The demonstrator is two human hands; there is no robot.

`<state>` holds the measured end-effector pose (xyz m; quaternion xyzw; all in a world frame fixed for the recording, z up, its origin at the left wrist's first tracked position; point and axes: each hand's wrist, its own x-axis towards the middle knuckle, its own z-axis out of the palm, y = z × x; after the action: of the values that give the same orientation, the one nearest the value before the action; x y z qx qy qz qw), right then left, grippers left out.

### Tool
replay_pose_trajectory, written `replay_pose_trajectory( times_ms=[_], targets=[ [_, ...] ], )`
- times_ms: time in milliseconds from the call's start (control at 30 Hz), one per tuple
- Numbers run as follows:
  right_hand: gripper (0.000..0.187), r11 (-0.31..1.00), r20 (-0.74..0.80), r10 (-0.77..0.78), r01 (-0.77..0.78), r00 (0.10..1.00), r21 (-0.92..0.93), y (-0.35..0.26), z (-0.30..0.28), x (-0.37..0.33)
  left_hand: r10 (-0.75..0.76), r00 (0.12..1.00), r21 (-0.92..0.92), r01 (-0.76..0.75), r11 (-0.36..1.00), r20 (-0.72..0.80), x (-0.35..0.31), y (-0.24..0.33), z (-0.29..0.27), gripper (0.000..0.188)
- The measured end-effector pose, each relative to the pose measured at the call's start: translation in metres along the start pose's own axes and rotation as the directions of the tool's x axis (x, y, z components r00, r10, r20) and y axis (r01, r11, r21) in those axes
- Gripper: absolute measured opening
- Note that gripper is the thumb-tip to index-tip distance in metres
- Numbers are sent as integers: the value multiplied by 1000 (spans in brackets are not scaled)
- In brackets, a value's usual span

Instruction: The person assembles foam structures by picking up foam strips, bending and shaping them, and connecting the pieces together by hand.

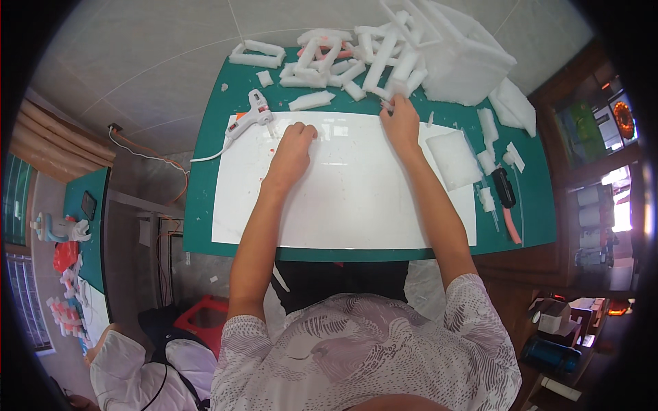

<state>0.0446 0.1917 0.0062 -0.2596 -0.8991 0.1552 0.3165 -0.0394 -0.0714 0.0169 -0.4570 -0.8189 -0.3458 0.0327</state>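
- Table [199, 219]: green top, centre of the frame; a white board [356, 198] covers most of the near part, glossy, with reflections and small red and white crumbs.
- Left hand [293, 154]: rests on the board, left of centre; fingers bent inward, whether closed cannot be told.
- Right hand [402, 123]: at the board's far edge, fingertips at the lower end of the foam strips [404, 67], upper centre; whether clamped on one cannot be told.
- Foam box [469, 65]: upper right, beside the strips.
- Foam frame [236, 58]: upper left corner of the table.
- Glue gun [257, 109]: white, upper left of the board, cord leading off left.
- Foam sheet [454, 159]: lies across the board's right edge.
- Tool [505, 190]: black with a pink handle, right side of the table.
- Room: grey tiled wall [151, 55] at top; tan curtain [68, 147], left; socket [115, 128] with cables; second table [92, 188], far left; red stool [185, 320] and a person in white [120, 363], lower left; wooden cabinet [524, 264], right.
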Motion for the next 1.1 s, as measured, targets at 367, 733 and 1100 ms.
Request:
replay_pose_trajectory(
  times_ms=[367, 733, 1100],
  targets=[
    [27, 936, 162, -81, 19, 984, 351, -18, -29, -7, 24, 999, -234, -34, 972, -46, 6, 8, -8, 11],
    [23, 782, 272, -368, 138, 889, 608, -39, -35, -61, -103, 993, -550, 116, 827, 54, 9, 23, 1, 15],
    [27, 731, 258, -433, 169, 863, 661, -32, -38, -64, 6, 1000, -506, 2, 863, 14, 22, 41, 19, 19]
  ],
)
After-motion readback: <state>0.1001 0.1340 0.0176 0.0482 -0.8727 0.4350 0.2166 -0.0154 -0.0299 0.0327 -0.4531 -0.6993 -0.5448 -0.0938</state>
